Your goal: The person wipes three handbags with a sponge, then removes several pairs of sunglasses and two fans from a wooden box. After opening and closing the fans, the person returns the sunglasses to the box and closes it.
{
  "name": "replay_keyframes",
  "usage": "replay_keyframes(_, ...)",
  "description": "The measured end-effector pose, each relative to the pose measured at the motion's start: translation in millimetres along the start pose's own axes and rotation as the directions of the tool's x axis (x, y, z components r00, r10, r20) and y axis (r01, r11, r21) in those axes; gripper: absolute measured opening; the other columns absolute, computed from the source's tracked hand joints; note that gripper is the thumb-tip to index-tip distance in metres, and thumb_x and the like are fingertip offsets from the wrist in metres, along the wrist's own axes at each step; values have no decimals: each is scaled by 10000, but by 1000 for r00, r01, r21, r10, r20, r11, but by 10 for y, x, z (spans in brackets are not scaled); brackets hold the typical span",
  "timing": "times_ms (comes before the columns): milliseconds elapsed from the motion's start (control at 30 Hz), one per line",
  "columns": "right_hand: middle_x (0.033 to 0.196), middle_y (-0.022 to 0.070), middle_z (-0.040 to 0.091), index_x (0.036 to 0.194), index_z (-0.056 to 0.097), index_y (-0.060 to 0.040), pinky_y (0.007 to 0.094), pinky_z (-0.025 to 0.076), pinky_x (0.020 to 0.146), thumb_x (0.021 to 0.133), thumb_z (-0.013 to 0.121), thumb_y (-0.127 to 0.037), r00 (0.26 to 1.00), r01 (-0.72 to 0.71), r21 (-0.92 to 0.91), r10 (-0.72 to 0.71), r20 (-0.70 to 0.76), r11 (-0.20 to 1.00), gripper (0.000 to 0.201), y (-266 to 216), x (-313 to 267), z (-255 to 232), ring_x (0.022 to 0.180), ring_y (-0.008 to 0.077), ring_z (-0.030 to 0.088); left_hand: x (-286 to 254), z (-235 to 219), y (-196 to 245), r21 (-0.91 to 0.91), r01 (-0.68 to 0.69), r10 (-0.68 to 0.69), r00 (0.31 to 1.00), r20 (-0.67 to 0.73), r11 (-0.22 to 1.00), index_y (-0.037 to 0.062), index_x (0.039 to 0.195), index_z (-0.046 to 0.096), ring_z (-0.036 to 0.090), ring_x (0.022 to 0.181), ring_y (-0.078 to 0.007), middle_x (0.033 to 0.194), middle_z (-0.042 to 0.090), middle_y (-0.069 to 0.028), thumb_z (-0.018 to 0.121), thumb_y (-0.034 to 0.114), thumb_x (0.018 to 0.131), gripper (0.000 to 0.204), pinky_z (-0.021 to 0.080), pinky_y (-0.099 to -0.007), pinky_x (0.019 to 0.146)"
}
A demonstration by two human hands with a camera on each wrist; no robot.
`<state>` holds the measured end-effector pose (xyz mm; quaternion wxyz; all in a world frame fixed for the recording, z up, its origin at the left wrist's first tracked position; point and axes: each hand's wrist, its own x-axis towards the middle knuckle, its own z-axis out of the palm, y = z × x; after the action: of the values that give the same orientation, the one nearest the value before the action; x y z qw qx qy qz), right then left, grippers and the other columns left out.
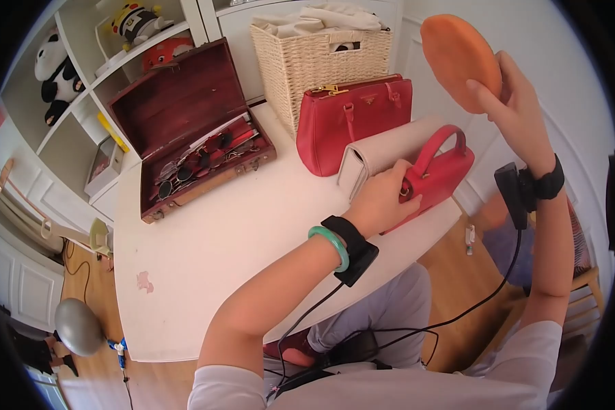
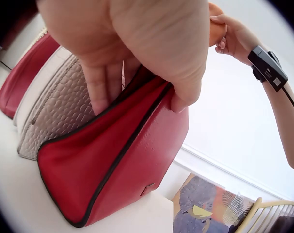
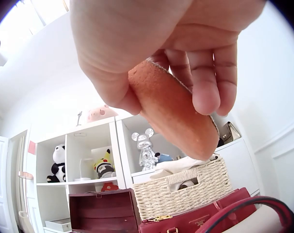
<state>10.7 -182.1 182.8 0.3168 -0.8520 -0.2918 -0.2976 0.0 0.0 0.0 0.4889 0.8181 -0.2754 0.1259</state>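
Note:
Raised at the upper right of the head view, my right hand (image 1: pixel 523 113) holds a thick orange oval pad (image 1: pixel 456 58), thumb on one face and fingers behind. Its surface looks slightly porous in the right wrist view, with a pale rough edge. My left hand (image 1: pixel 379 203) grips a small red handbag (image 1: pixel 444 174) with a stiff top handle, which stands near the table's right edge. In the left wrist view the thumb lies on the bag's outer side, the fingers on the opposite side. Right behind it is a beige crocodile-textured bag (image 2: pixel 64 99).
A larger red handbag (image 1: pixel 359 116) stands behind the beige one, with a cloth-lined woven basket (image 1: pixel 283 65) at the back. At the left an open dark-red case (image 1: pixel 184 113) holds sunglasses and small items. Cables hang from both wrist cameras over the white table (image 1: pixel 205 273).

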Motion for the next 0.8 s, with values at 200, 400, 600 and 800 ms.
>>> replay_keyframes(200,826,16,506,896,469,-9,220,424,628,850,626,-151,1000,-16,84,15,14,996,217,-152,-13,55,727,55,453,-416,-424,111,41,24,-30,991,131,999,42,1146,485,631,663,-256,755,624,-137,694,195,785,444,494,-319,623)
replay_keyframes(400,839,-6,500,934,482,-13,215,427,674,859,605,-112,1000,24,305,-29,11,952,175,-542,-28,315,771,48,461,-1175,-1214,179,-17,153,-148,977,153,988,31,1155,512,664,781,-191,870,662,-111,683,139,807,403,511,-285,730)
replay_keyframes(600,778,23,550,940,494,-10,255,438,641,821,640,-104,994,84,482,-105,17,872,210,-931,-16,970,704,81,501,-1740,-1900,116,-200,379,-407,905,-123,903,-5,1176,506,592,930,-105,1028,623,-60,676,91,824,403,481,-262,842)
replay_keyframes(800,725,115,505,850,463,-20,345,434,600,697,691,-144,947,303,250,-319,24,920,301,-1287,-188,1769,648,313,525,-2099,-2210,-339,-258,245,-343,814,-470,935,-2,1161,508,591,874,-98,979,623,-60,676,118,830,390,494,-247,777)
